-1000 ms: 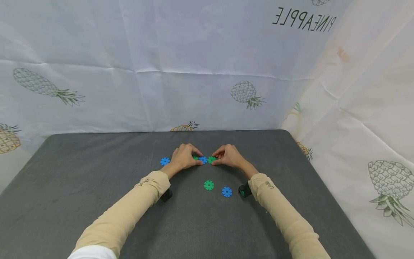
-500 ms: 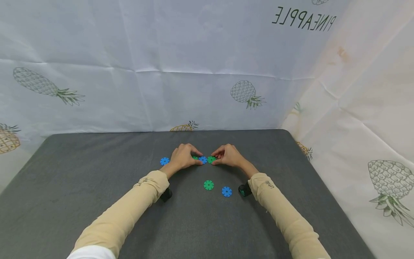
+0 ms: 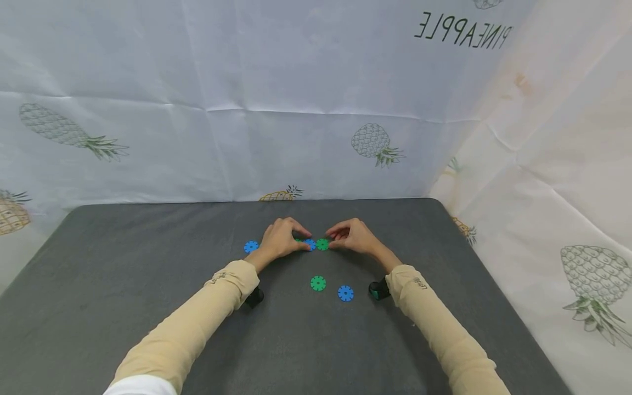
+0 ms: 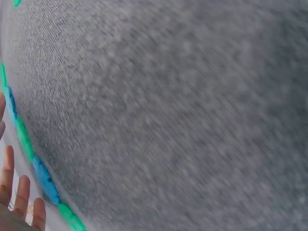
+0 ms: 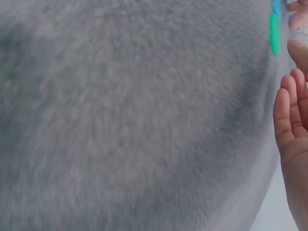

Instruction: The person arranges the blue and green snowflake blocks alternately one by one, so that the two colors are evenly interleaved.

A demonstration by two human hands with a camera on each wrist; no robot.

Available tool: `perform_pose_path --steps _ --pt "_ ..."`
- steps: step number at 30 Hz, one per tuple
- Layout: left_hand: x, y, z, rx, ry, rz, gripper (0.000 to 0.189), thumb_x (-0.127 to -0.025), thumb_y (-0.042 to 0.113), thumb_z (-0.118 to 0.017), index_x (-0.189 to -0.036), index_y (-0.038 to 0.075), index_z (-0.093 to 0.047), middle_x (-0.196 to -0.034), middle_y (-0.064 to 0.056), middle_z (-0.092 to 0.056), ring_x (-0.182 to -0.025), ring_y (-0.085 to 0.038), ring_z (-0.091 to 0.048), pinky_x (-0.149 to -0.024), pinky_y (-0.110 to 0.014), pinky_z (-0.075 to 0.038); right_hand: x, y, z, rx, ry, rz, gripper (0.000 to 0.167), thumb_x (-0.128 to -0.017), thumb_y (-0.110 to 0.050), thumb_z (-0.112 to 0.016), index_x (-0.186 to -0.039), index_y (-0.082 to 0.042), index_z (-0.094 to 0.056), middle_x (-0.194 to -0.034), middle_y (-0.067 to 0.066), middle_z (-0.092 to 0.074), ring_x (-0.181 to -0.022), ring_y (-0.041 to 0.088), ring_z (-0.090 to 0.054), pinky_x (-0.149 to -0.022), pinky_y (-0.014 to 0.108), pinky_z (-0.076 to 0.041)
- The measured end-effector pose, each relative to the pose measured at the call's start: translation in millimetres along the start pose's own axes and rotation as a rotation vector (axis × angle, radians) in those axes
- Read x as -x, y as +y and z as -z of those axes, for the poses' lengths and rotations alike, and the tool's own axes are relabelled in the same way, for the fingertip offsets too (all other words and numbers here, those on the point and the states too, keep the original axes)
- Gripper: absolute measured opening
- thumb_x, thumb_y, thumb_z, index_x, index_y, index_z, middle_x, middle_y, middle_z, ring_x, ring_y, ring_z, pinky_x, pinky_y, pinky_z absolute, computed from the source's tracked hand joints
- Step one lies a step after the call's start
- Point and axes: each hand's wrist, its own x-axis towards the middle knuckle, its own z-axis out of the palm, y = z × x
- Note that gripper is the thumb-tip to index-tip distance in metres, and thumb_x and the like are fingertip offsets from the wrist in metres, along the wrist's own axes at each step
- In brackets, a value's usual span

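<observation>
Flat, round, slotted interlocking discs lie in a row on the table. My left hand (image 3: 281,239) pinches the blue disc (image 3: 310,244) between thumb and index finger, and partly hides the row. To its right, at the row's end, is a green disc (image 3: 322,244), edge to edge with the blue one. Just right of that green disc is my right hand (image 3: 354,237), thumb and index finger parted with nothing between them. In the left wrist view the row alternates, with a blue disc (image 4: 46,180) beside a green disc (image 4: 24,137). The right wrist view shows the relaxed right hand (image 5: 293,115).
Nearer me lie a loose green disc (image 3: 318,283) and a loose blue disc (image 3: 345,293). Another blue disc (image 3: 251,247) shows left of the left hand. The dark grey table (image 3: 306,351) ends at a pineapple-print curtain (image 3: 296,153) behind and at the right.
My right hand has let go of the end green disc and moved slightly right, its fingers spread apart. The left hand stays at the blue disc.
</observation>
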Motion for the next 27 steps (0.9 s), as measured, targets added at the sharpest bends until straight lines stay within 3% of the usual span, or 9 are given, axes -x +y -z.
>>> perform_pose_path --steps 4,12,20,23,27 --pt "-2.2 4.8 -3.4 -0.01 -0.007 -0.019 0.03 -0.077 0.034 -0.081 -0.105 0.022 -0.077 -0.117 -0.003 -0.063 -0.114 -0.029 -0.052 -0.098 -0.053 -0.037 10.5 -2.5 7.9 -0.057 0.002 0.015 0.029 -0.081 -0.004 -0.076 -0.107 0.006 -0.07 -0.093 0.018 -0.07 -0.075 0.019 -0.064 -0.065 0.028 -0.052" --pt "-8.5 12.0 -13.2 -0.033 -0.007 -0.044 0.031 -0.076 0.034 -0.082 -0.104 0.022 -0.077 -0.114 -0.001 -0.064 -0.11 -0.026 -0.054 -0.094 -0.049 -0.041 37.0 -14.2 11.2 -0.175 -0.048 -0.016 0.033 -0.082 -0.004 -0.075 -0.112 0.009 -0.067 -0.089 0.013 -0.068 -0.075 0.017 -0.063 -0.066 0.029 -0.052" --pt "-9.8 16.4 -16.8 -0.029 -0.007 -0.045 0.031 -0.075 0.033 -0.083 -0.103 0.02 -0.077 -0.116 -0.004 -0.064 -0.109 -0.028 -0.055 -0.094 -0.049 -0.041 63.2 -15.1 7.2 -0.256 -0.073 0.022 0.033 -0.085 -0.002 -0.071 -0.114 0.012 -0.064 -0.096 0.022 -0.066 -0.079 0.016 -0.063 -0.064 0.026 -0.049" --pt "-10.3 16.5 -18.8 -0.026 0.002 -0.044 0.03 -0.074 0.032 -0.084 -0.102 0.02 -0.078 -0.116 -0.004 -0.065 -0.109 -0.029 -0.055 -0.092 -0.049 -0.042 73.1 -12.4 4.3 -0.303 -0.095 0.02 0.033 -0.084 -0.001 -0.071 -0.114 0.013 -0.063 -0.095 0.021 -0.066 -0.078 0.013 -0.062 -0.067 0.025 -0.051" --pt "-11.1 15.7 -20.7 -0.022 0.011 -0.041 0.028 -0.074 0.032 -0.084 -0.1 0.021 -0.078 -0.117 -0.005 -0.065 -0.109 -0.029 -0.056 -0.092 -0.049 -0.043 85.5 -11.6 0.7 -0.371 -0.138 0.017 0.035 -0.084 0.0 -0.071 -0.114 0.016 -0.062 -0.1 0.032 -0.063 -0.08 0.01 -0.062 -0.073 0.023 -0.053"
